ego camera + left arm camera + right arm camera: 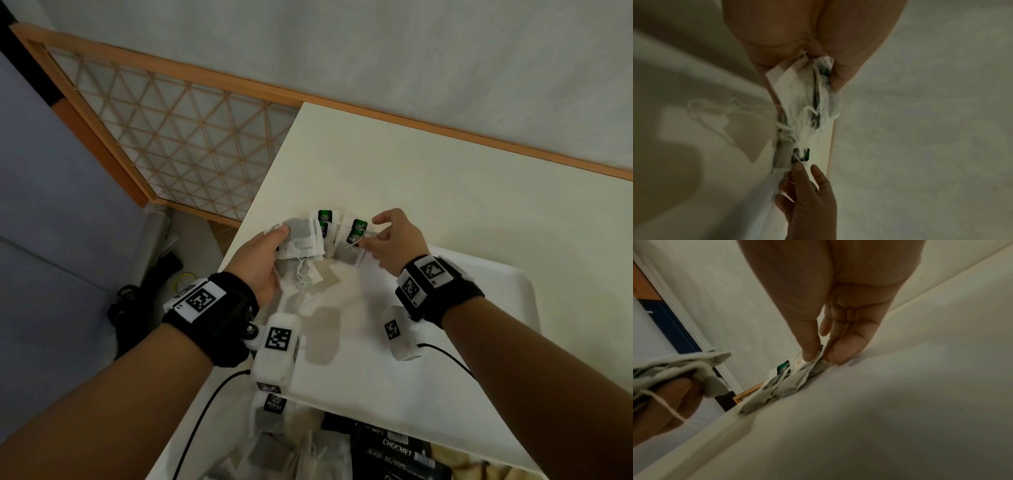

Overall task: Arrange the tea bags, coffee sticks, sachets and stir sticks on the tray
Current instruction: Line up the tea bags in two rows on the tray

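Note:
My left hand (pixel 265 255) grips a stack of white tea bags (pixel 301 241) above the far left corner of the white tray (pixel 496 370); in the left wrist view the thumb and fingers clamp the stack of tea bags (pixel 818 91), strings dangling. My right hand (pixel 390 240) pinches a tea bag with a green tag (pixel 356 236) lying at the tray's far rim. In the right wrist view thumb and forefinger close on that tea bag (pixel 812 365) among a few laid down in a row. More green tags (pixel 324 216) show just beyond.
At the near edge lie more tea bags (pixel 274 411) and black Chocmet coffee sticks (pixel 397 448). The tray sits on a cream table (pixel 411 164) against the wall; a wooden lattice screen (pixel 164 137) and floor clutter lie off the left side. Wrist camera cables trail across.

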